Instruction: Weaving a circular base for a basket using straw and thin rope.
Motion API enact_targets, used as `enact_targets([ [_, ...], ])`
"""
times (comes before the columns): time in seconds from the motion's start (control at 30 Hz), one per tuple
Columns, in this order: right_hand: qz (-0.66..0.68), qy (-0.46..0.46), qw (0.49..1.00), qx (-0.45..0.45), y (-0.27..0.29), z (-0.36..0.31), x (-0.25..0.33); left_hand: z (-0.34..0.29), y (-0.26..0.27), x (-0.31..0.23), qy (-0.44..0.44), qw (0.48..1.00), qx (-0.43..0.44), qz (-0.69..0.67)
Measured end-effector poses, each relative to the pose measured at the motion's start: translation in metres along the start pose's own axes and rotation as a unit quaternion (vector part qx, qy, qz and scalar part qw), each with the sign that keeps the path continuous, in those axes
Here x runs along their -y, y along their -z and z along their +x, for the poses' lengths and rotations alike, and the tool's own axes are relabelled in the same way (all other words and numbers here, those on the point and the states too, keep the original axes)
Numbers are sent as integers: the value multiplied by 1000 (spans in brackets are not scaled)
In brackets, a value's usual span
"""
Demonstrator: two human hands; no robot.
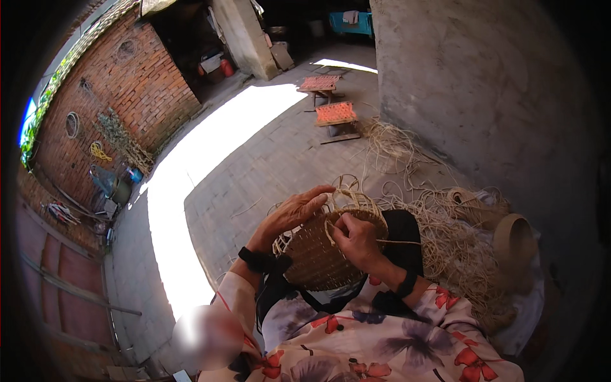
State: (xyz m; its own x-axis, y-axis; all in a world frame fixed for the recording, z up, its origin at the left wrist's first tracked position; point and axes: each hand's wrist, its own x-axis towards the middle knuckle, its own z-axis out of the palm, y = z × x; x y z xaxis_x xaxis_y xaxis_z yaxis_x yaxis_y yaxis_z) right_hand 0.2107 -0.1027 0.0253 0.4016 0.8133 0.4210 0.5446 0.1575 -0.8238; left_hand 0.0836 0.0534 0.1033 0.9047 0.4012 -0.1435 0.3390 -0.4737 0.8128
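Note:
A woven basket (315,251) of tan cord lies across my lap, with open loops of cord standing along its far rim. My left hand (298,211) rests on the far left part of that rim, its fingers stretched out and pointing right. Closed in a pinch, my right hand (358,240) grips a strand of cord (400,241) near the rim at the basket's right side. The strand's tail runs out to the right from under the hand. The fingertips of the right hand partly cover the spot where the cord meets the weave.
A large tangled heap of cord (439,248) lies at my right, with a round tan roll (514,237) beside it. Ahead stand two folding stools with orange woven seats (336,113). A grey wall (477,83) rises on the right, a brick wall (127,83) on the left.

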Motion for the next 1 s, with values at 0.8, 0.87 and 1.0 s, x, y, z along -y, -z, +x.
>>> enact_targets([
  [0.8,20,132,990,52,32,22,-8,3,2,-12,-100,983,9,156],
  [0.87,34,115,990,68,32,21,-7,-1,-3,-3,-189,967,-63,159],
  [1.0,12,130,989,65,28,21,-14,-9,13,14,-166,842,-378,348],
])
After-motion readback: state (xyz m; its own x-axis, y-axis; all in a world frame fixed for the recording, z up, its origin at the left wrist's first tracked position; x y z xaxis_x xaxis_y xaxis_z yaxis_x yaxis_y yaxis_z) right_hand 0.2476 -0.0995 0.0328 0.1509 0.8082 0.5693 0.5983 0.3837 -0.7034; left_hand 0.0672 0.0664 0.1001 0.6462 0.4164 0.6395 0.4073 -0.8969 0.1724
